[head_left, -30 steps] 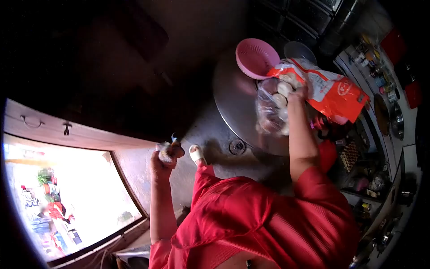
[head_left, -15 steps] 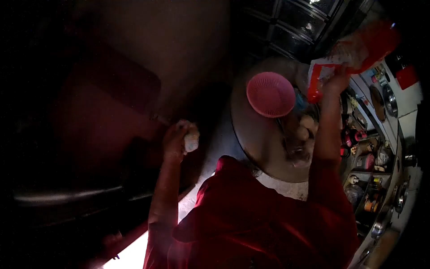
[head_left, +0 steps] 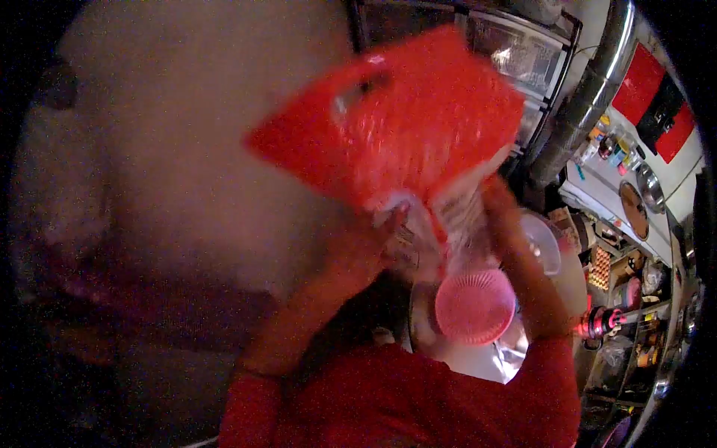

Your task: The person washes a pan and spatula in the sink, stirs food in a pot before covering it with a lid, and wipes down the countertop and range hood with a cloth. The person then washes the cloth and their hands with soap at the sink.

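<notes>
A large red-and-white plastic bag (head_left: 433,112) is raised in front of me, with a handle slot near its upper left. My left hand (head_left: 377,239) is closed at the bag's lower left side, its fingers blurred and partly covered. Closed on the opposite edge, my right hand (head_left: 497,205) grips the bag from the right. Below the bag, a pink ribbed plastic basket (head_left: 476,308) sits on a round table (head_left: 429,328). The bag's contents cannot be made out.
A pale translucent bowl (head_left: 549,246) stands beyond my right forearm. Behind the bag is a dark-framed drawer unit (head_left: 515,56), and a shiny metal pipe (head_left: 597,82) rises beside it. Crowded shelves (head_left: 627,328) and a white counter (head_left: 609,198) line the right side.
The bag has come from the far right to the middle. My left hand has moved up and right to it; the whitish lump it held no longer shows clearly. The view has shifted and brightened.
</notes>
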Available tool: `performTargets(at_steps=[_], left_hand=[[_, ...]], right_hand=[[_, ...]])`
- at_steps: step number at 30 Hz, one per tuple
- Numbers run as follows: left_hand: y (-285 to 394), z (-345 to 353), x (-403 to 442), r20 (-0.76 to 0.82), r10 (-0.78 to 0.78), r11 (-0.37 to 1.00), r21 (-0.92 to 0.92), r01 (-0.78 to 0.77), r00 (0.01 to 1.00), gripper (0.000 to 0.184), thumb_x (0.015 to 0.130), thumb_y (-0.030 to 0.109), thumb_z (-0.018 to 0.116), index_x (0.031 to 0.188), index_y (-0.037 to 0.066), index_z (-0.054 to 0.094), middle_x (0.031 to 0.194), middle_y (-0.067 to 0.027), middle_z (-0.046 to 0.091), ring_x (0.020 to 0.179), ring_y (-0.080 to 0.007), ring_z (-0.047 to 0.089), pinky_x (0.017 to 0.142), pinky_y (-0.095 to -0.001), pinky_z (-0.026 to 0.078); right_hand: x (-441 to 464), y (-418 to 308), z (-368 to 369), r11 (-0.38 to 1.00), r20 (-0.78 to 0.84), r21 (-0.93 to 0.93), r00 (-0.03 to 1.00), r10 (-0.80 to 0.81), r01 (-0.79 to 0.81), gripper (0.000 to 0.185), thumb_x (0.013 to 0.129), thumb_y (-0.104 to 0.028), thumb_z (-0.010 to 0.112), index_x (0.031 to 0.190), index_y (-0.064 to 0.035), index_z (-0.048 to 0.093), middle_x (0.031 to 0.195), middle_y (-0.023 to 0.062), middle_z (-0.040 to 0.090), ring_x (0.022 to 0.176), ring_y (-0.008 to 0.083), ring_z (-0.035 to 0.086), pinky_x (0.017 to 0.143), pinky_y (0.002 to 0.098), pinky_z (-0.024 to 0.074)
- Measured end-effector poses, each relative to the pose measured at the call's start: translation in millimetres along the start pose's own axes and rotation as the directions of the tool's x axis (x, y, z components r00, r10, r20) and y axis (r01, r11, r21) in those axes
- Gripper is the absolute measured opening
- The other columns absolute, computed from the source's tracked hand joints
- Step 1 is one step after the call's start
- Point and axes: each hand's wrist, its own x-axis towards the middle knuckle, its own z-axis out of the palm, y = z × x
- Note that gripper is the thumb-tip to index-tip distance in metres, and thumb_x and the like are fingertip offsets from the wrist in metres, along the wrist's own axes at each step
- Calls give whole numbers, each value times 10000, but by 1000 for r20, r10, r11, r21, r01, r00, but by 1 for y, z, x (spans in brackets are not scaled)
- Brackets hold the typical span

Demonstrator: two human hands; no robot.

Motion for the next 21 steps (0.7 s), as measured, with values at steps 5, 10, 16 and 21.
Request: performTargets(at_steps=[5, 10, 16, 21], left_hand=[[-65, 94, 43, 299, 170, 830, -557, 26, 939, 697, 644, 240, 675, 1247, 57, 376, 1278, -174, 363, 1155, -317, 380, 977, -405, 287], [-150, 140, 109, 741, 473, 672, -653, 349, 476, 563, 706, 216, 626, 1198, 19, 437, 1233, -143, 442, 1124, -253, 421, 956, -335, 316], [-207, 133, 188, 749, 636, 696, -660, 283, 186, 496, 740, 220, 606, 1169, 7, 477, 1154, -124, 519, 1055, -217, 478, 921, -326, 343], [-233, 150, 262, 617, 785, 612, -786, 81, 53, 505, 740, 236, 619, 1179, 29, 478, 1116, -98, 547, 1001, -206, 504, 888, -329, 366]], right_hand=[[60, 111, 70, 895, 465, 280, 865, 189, -346, 470, 870, -197, 464, 1285, -42, 309, 1240, 114, 419, 1069, 215, 446, 904, 315, 361], [89, 93, 77, 978, 301, -19, 934, -193, 209, 876, 721, -276, 672, 1348, -66, 99, 1364, 154, 150, 1212, 265, 266, 973, 350, 282], [114, 38, 109, 478, 636, -561, 722, -273, 676, 1065, 522, -363, 805, 1332, -80, 174, 1356, 207, 119, 1245, 343, 206, 988, 378, 261], [160, 76, 139, 956, 569, -285, 815, 112, 68, 672, 672, -224, 702, 1246, -94, 377, 1199, 149, 448, 1052, 250, 476, 884, 379, 392]])
